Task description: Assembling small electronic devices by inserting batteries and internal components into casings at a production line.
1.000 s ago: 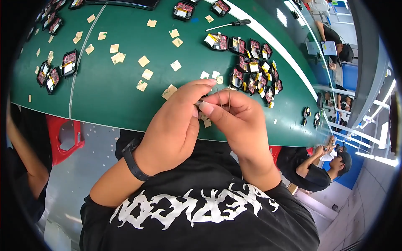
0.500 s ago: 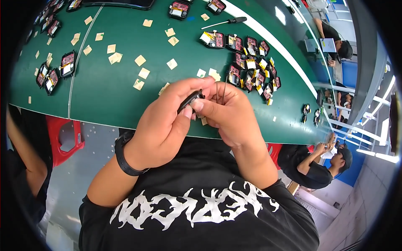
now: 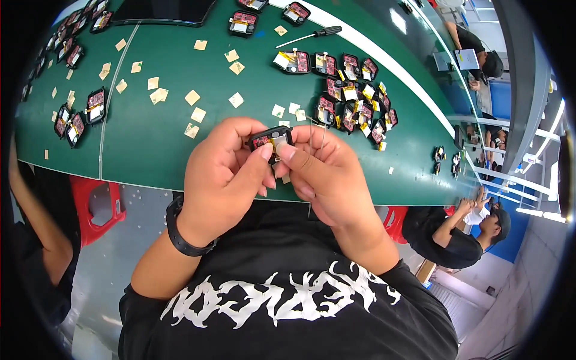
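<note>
A small black device case [image 3: 260,141] with a red circuit board and a round silver part is held between both hands above the table's near edge. My left hand [image 3: 219,168] is closed on its left side, thumb pressing on the open face. From the other side my right hand [image 3: 333,180] grips the case, its thumb on a pale piece inside. Metal tweezers [image 3: 324,137] are tucked in the right hand's fingers, their thin arms pointing away from me. The fingers hide the case's lower part.
Several open device cases [image 3: 351,111] with white and yellow parts cluster beyond my right hand. Square cream pads [image 3: 192,97] lie scattered across the green table [image 3: 162,129]. A screwdriver [image 3: 315,35] lies farther back. A co-worker [image 3: 447,234] sits at the right.
The case has turned from nearly edge-on to showing its open inside face. Both thumbs now lie over that face. The view has shifted slightly.
</note>
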A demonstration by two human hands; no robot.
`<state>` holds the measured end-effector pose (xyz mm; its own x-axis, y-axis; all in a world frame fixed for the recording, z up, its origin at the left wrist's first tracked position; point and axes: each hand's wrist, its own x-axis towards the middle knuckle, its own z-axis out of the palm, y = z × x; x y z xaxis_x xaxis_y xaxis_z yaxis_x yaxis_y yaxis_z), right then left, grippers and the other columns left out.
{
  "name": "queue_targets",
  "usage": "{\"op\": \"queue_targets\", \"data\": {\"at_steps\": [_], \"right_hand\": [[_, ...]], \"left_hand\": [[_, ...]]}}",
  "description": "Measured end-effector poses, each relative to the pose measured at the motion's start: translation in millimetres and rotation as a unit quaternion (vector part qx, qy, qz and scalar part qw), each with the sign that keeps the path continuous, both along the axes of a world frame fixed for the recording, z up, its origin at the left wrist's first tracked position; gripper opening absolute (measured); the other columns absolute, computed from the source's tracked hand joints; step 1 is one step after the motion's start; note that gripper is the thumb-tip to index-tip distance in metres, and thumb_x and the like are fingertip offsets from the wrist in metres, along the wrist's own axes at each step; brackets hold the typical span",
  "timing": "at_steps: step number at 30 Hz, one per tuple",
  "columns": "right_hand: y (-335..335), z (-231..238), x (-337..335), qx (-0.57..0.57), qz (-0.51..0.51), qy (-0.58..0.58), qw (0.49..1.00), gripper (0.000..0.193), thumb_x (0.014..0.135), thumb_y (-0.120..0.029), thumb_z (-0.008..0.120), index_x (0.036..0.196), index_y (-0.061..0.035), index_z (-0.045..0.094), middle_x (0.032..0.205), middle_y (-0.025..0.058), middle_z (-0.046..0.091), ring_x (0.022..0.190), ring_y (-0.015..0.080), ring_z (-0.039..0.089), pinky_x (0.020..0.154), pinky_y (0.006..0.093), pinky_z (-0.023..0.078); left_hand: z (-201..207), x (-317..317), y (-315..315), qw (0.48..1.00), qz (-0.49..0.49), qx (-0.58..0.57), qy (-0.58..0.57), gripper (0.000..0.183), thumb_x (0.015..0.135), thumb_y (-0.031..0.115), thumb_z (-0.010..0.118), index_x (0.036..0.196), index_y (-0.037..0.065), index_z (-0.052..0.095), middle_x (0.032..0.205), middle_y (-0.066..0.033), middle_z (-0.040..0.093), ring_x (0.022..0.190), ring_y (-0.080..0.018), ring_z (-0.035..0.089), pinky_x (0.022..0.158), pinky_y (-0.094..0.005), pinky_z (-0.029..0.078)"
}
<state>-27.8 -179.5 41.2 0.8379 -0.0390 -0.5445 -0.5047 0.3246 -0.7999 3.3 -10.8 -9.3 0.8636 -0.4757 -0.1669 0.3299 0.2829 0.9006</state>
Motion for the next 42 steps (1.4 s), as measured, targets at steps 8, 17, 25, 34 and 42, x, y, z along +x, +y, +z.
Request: {"op": "queue_targets", "data": {"at_steps": [8,17,25,34,42], "right_hand": [[-7,-13,-1,-0.043,-0.006,-0.004,0.999,0.016,0.095,-0.012,0.074,0.098,0.0005,0.064,0.079,0.0003,0.065,0.061,0.0016,0.051,0.052,0.0188,0.037],[-19,-10,3,-0.067,0.062,-0.013,0.996,0.014,0.093,-0.007,0.076,0.095,0.0007,0.064,0.080,0.0000,0.065,0.067,0.0030,0.053,0.057,0.0198,0.041],[-52,10,1,-0.093,0.033,-0.112,0.989,0.008,0.096,-0.007,0.072,0.099,-0.0019,0.067,0.088,-0.0020,0.067,0.079,0.0038,0.059,0.071,0.0203,0.048],[-34,6,-6,-0.186,0.080,-0.127,0.971,0.010,0.096,-0.009,0.073,0.096,-0.0016,0.067,0.080,-0.0049,0.062,0.065,-0.0004,0.050,0.056,0.0179,0.038],[-28,8,7,-0.503,0.125,-0.186,0.834,0.015,0.090,-0.009,0.076,0.099,-0.0010,0.067,0.077,0.0027,0.063,0.060,0.0087,0.053,0.056,0.0233,0.041]], "left_hand": [[-3,-6,-6,0.998,-0.017,0.027,-0.062,0.030,0.102,0.000,0.055,0.131,-0.006,0.051,0.102,-0.0091,0.064,0.077,-0.0108,0.064,0.066,-0.0239,0.054],[6,-2,-5,0.997,-0.037,0.067,-0.012,0.026,0.100,-0.003,0.055,0.126,-0.005,0.056,0.095,-0.0081,0.066,0.071,-0.0102,0.064,0.061,-0.0230,0.053],[34,-9,14,0.999,0.024,0.015,0.047,0.034,0.103,0.003,0.049,0.134,-0.010,0.055,0.108,-0.0176,0.069,0.075,-0.0169,0.069,0.066,-0.0269,0.059],[53,-19,34,0.991,-0.005,0.084,-0.108,0.037,0.100,-0.003,0.045,0.134,-0.014,0.053,0.108,-0.0164,0.067,0.080,-0.0145,0.068,0.070,-0.0270,0.060],[42,-1,61,0.884,0.056,0.339,-0.316,0.026,0.102,0.004,0.052,0.122,-0.006,0.067,0.100,-0.0129,0.071,0.077,-0.0129,0.065,0.068,-0.0267,0.052]]}}
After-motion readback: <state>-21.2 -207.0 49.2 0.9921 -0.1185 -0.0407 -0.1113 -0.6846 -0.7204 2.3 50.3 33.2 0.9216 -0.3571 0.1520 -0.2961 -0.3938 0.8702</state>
